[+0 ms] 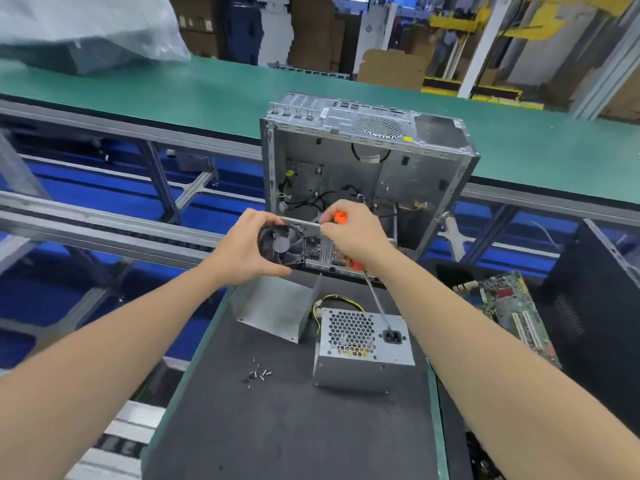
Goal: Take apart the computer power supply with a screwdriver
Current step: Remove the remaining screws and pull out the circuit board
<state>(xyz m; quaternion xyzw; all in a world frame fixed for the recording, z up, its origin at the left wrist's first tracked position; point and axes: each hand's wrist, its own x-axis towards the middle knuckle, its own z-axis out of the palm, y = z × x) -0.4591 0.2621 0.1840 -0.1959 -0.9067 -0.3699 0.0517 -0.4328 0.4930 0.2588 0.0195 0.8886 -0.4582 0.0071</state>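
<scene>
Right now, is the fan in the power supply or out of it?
Out. The left hand grips the black fan above the mat, clear of the power supply box standing below.

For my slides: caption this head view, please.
Left hand holds black plastic fan; right hand grips orange-handled screwdriver above grey metal power-supply box.

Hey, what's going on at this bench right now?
A person is stripping a power supply. The left hand holds the black fan, and the right hand, with an orange screwdriver tucked in it, grips the metal plate the fan sits on. The supply box, a bent metal cover and loose screws lie on the mat.
</scene>
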